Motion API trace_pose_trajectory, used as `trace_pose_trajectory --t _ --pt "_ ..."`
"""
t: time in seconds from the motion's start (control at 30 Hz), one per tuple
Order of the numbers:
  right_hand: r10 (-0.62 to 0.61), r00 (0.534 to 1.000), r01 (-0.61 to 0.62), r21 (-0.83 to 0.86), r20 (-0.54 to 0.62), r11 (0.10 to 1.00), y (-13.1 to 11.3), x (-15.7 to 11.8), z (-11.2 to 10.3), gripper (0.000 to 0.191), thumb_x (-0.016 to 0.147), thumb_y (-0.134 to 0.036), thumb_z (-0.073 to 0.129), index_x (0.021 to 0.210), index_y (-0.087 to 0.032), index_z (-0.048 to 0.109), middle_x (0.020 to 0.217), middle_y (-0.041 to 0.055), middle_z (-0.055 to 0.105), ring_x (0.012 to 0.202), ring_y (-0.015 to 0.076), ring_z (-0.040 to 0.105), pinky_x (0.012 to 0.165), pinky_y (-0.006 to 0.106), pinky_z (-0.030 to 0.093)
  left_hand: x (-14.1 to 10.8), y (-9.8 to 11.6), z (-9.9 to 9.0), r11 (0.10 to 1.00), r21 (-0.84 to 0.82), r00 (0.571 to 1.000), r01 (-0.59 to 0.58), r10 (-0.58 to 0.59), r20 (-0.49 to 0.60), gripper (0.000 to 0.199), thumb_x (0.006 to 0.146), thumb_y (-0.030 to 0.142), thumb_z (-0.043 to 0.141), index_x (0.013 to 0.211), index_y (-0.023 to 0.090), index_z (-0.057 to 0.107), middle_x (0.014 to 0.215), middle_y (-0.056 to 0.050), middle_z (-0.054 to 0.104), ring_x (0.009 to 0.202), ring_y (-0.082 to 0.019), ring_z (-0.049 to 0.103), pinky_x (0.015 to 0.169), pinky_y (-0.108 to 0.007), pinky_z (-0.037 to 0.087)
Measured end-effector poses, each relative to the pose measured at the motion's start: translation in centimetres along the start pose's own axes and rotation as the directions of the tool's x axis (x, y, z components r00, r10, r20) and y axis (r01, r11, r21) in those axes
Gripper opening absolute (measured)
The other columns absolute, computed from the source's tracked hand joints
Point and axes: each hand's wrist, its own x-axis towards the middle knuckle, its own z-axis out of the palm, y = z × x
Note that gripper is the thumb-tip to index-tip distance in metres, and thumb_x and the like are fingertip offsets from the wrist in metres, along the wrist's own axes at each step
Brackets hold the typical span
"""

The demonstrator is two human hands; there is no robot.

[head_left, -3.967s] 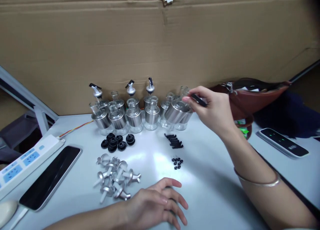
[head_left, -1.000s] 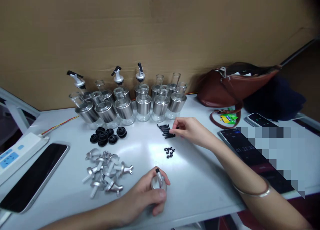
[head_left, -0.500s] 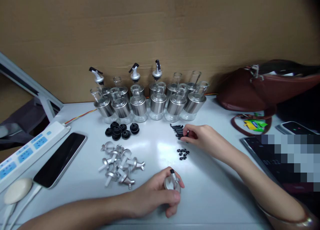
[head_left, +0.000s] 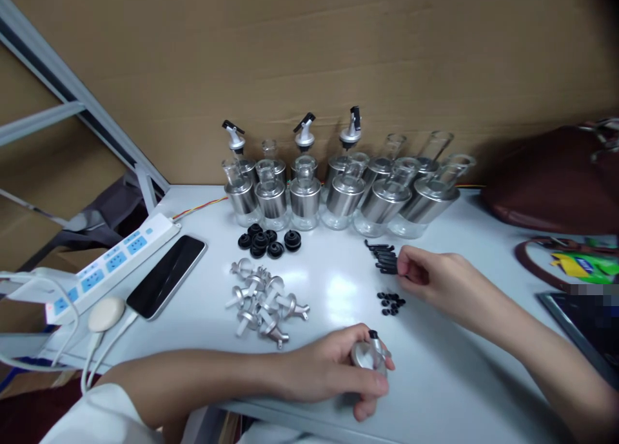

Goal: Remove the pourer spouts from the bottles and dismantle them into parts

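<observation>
My left hand point(head_left: 348, 373) is closed around a silver pourer spout point(head_left: 370, 355) with a black tip, held just above the front of the table. At the right end of a row of small black levers point(head_left: 385, 261), my right hand point(head_left: 428, 273) pinches one, mostly hidden by the fingers. Small black caps point(head_left: 391, 302) lie in a cluster below that row. To the left, a heap of silver pourer spouts point(head_left: 268, 305) with white stems lies on the table. Ribbed black stoppers point(head_left: 268, 241) are piled behind the heap.
Two rows of glass bottles with steel bands point(head_left: 305, 199) stand at the back; three carry finished pourers point(head_left: 304, 131). Left are a phone point(head_left: 167, 276), a power strip point(head_left: 116, 263) and a white charger point(head_left: 106, 314). A brown bag point(head_left: 556, 186) and a dark tablet point(head_left: 580, 331) sit right.
The view has turned left, so everything sits farther right in the picture. My left hand still holds the spout. My right hand stays by the levers, its fingers now at their right end.
</observation>
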Motion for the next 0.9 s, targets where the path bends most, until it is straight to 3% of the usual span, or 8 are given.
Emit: trace_pose_trajectory --t 0.3,0.4,0.47,0.53,0.6,0.67,0.73,0.9 --pt "-0.041 0.997 0.040 0.025 0.065 0.999 0.9 0.1 1.4 0.018 0.081 -0.033 0.057 0.068 -0.022 0.051 0.050 -0.0014 0.056 0.042 0.0135 0.046 0.045 0.026 0.033 -0.1 0.0 0.1 1.000 -0.012 0.999 0.011 -0.012 -0.037 0.053 0.064 0.053 0.077 0.090 0.020 0.046 0.049 0.010 0.048 0.047 -0.008 0.041 0.055 -0.027 0.029" --pt "-0.055 0.998 0.057 0.083 -0.028 0.995 -0.4 -0.1 0.4 0.028 0.087 -0.043 0.052 0.069 -0.021 0.053 0.052 -0.0004 0.056 0.044 0.0133 0.046 0.047 0.026 0.033 -0.2 0.1 0.2 0.999 0.013 0.989 0.038 -0.036 -0.142 0.049 0.059 0.039 0.083 0.087 0.019 0.047 0.053 0.010 0.046 0.046 -0.005 0.036 0.050 -0.024 0.024" --pt "-0.097 0.992 0.110 0.176 -0.082 0.978 -1.9 -0.6 -0.3 0.032 0.091 -0.044 0.046 0.071 -0.020 0.053 0.056 -0.0004 0.056 0.048 0.0130 0.047 0.049 0.025 0.035 -0.2 0.1 0.1 1.000 -0.022 0.990 0.017 -0.020 -0.142 0.045 0.061 0.037 0.081 0.083 0.019 0.047 0.052 0.010 0.045 0.044 -0.005 0.034 0.047 -0.024 0.020" --pt "-0.217 0.976 0.205 0.332 -0.001 0.921 -3.5 -1.1 -0.6 0.032 0.095 -0.040 0.041 0.074 -0.020 0.054 0.063 0.0000 0.058 0.056 0.0126 0.051 0.052 0.023 0.039 -0.1 -0.1 0.0 0.993 -0.117 0.996 -0.007 -0.003 -0.090 0.042 0.063 0.035 0.080 0.081 0.019 0.046 0.047 0.012 0.040 0.039 -0.003 0.029 0.044 -0.024 0.017" --pt "-0.384 0.911 0.272 0.485 0.148 0.831 -4.8 -1.6 -0.3 0.034 0.098 -0.037 0.039 0.075 -0.019 0.056 0.067 0.0001 0.061 0.062 0.0118 0.055 0.059 0.022 0.042 0.1 -0.4 -0.3 0.981 -0.191 1.000 -0.020 0.015 -0.026 0.037 0.065 0.032 0.078 0.080 0.019 0.046 0.044 0.014 0.036 0.035 -0.002 0.023 0.043 -0.025 0.015" --pt "-0.473 0.858 0.289 0.571 0.201 0.768 -5.6 -2.1 0.1 0.040 0.100 -0.034 0.035 0.071 -0.018 0.056 0.069 0.0007 0.061 0.067 0.0116 0.056 0.064 0.022 0.043 0.2 -0.7 -0.6 0.977 -0.210 0.999 -0.025 0.029 0.015 0.032 0.067 0.027 0.076 0.080 0.019 0.048 0.043 0.014 0.034 0.035 -0.003 0.020 0.043 -0.025 0.014" --pt "-0.488 0.848 0.288 0.593 0.206 0.752 -5.9 -2.4 0.5 0.041 0.101 -0.035 0.033 0.072 -0.018 0.056 0.072 0.0014 0.061 0.070 0.0122 0.056 0.067 0.023 0.043 0.2 -0.9 -0.8 0.981 -0.193 0.999 -0.021 0.028 0.033 0.026 0.068 0.022 0.072 0.079 0.019 0.048 0.041 0.013 0.033 0.035 -0.003 0.019 0.043 -0.025 0.014" --pt "-0.474 0.839 0.252 0.581 0.268 0.774 -6.0 -2.6 0.2 0.032 0.101 -0.037 0.032 0.102 -0.020 0.059 0.077 -0.0001 0.063 0.071 0.0121 0.059 0.074 0.026 0.043 0.3 -0.7 -1.0 0.980 -0.199 0.998 0.017 -0.004 0.066 0.016 0.066 0.014 0.061 0.074 0.020 0.048 0.037 0.013 0.031 0.034 -0.004 0.018 0.043 -0.025 0.018"
